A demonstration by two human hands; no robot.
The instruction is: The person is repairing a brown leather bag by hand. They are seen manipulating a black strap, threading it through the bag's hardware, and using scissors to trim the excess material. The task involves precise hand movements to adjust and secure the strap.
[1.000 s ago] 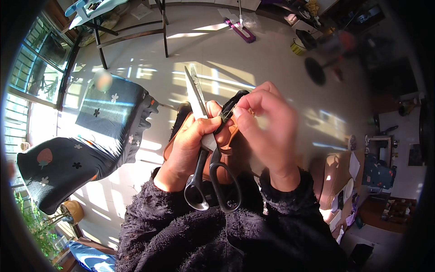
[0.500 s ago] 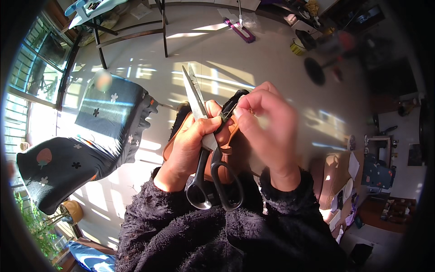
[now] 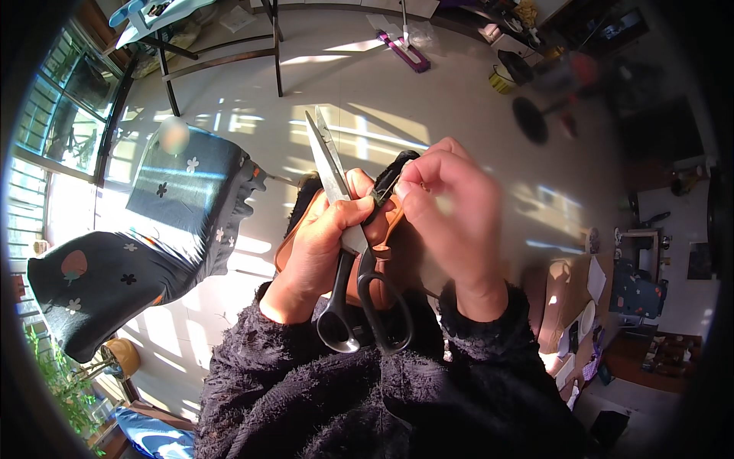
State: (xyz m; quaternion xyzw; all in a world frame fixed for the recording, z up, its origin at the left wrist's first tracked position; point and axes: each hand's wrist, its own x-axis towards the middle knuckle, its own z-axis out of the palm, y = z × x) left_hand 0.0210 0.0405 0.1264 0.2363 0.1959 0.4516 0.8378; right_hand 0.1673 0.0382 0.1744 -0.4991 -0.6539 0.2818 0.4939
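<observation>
Pressed under the thumb of my left hand is a pair of scissors. Its silver blades stand slightly apart and point away from me, while the black handles hang toward my body. The same fingers pinch a narrow dark strip. My right hand is closed in a pinch just right of the strip, at a thin line too fine to name. Below both hands lies a brown, leather-like item with dark fuzzy edging; my hands cover most of it, and its kind is unclear.
A chair-like seat under a dark flowered cover stands to the left by the window. Beyond are a folding table and a purple mop head on the sunlit floor. A cardboard box is at the right.
The scissors' handles have shifted very slightly to the right. Both hands hold nearly the same pose and place.
</observation>
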